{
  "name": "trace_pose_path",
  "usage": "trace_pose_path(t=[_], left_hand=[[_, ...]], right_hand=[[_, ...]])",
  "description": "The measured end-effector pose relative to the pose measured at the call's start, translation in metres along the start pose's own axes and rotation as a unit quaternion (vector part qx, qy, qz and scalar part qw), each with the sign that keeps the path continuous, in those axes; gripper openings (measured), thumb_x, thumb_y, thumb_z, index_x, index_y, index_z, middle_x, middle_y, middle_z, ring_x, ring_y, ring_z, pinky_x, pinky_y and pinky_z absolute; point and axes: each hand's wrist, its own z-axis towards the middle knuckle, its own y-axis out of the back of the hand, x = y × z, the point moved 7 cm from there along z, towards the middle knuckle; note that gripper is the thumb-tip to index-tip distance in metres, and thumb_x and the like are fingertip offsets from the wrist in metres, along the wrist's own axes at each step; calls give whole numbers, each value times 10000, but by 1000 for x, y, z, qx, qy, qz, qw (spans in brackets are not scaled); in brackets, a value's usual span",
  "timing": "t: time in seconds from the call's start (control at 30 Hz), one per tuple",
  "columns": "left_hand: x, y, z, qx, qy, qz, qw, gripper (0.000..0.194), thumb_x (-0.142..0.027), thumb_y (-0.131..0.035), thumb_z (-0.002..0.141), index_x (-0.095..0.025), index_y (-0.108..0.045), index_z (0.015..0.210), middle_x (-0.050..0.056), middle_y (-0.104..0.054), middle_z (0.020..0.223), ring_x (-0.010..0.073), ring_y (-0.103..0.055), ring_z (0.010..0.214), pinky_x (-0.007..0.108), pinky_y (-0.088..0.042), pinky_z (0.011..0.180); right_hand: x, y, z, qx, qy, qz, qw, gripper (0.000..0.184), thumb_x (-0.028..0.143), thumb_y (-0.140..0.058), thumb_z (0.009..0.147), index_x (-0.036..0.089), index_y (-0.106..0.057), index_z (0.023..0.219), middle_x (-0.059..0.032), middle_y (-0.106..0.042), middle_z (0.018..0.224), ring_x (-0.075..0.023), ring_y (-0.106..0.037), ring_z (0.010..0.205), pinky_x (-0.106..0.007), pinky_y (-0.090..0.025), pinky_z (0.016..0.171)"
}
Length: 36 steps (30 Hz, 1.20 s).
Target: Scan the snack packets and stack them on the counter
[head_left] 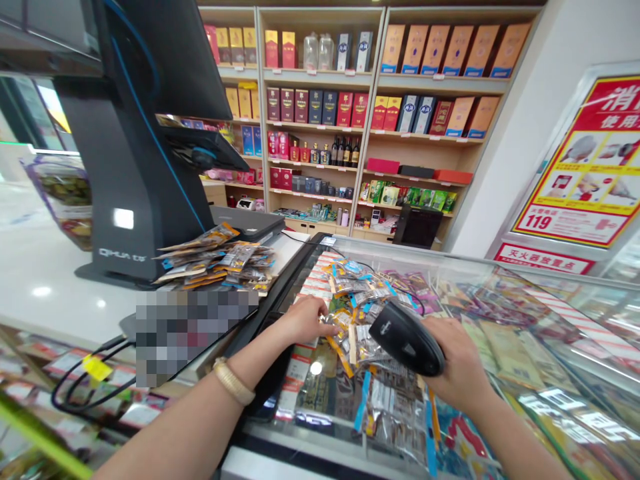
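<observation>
My right hand (457,357) is wrapped round a black barcode scanner (407,339), its head held over a heap of small snack packets (367,287) on the glass counter. The packets are clear with orange, blue and white edges. At the left side of that heap, my left hand (307,320) pinches the edge of one snack packet (340,330) between thumb and fingers. Closer to me, more snack packets (397,417) lie flat on the glass. A second pile of snack packets (225,260) rests on the white counter to the left.
A black point-of-sale terminal (125,167) stands at the left, with a partly blurred dark device (195,333) and black cables (75,380) before it. The glass case (555,313) holds bagged goods. Shelves (320,73) of boxes and bottles line the back wall.
</observation>
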Motion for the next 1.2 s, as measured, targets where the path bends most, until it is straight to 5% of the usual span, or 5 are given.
trace_pose_path(t=[0.23, 0.4, 0.7, 0.8, 1.2], left_hand=[[15, 33, 7, -108, 28, -220, 969, 69, -244, -674, 591, -190, -631, 599, -19, -587, 540, 130, -490, 522, 229, -349, 514], [26, 58, 0, -220, 90, -391, 889, 135, -232, -689, 659, -173, -646, 772, -46, -557, 533, 86, -458, 429, 191, -324, 439], [9, 14, -2, 12, 224, -771, 596, 254, 76, -390, 786, -108, -560, 831, 6, -485, 686, 18, -415, 433, 78, -328, 345], [0, 6, -8, 57, 258, -798, 542, 312, 104, -331, 762, -96, -542, 877, 17, -468, 719, 14, -418, 440, 63, -330, 340], [-17, -11, -12, 166, 174, -738, 630, 172, -2, -463, 847, -83, -610, 886, 45, -556, 730, 20, -426, 449, 89, -298, 375]], right_hand=[[-1, 0, 0, -6, -3, 3, 1000, 218, 221, -483, 771, 207, -592, 960, -52, -665, 803, -203, -608, 715, -343, -424, 679], [-1, -1, -1, -5, 4, 1, 1000, 226, 235, -491, 772, 201, -588, 974, -56, -671, 833, -207, -611, 734, -350, -423, 687], [0, 1, 1, -8, 3, -5, 1000, 198, 240, -484, 789, 200, -591, 950, -51, -660, 795, -192, -591, 692, -343, -407, 669], [1, 1, 1, -9, -1, 0, 1000, 199, 243, -488, 786, 203, -585, 955, -42, -650, 777, -192, -586, 683, -342, -408, 667], [4, 6, 2, -30, -9, 8, 999, 212, 267, -498, 800, 201, -595, 977, -62, -661, 827, -209, -600, 718, -342, -410, 667]])
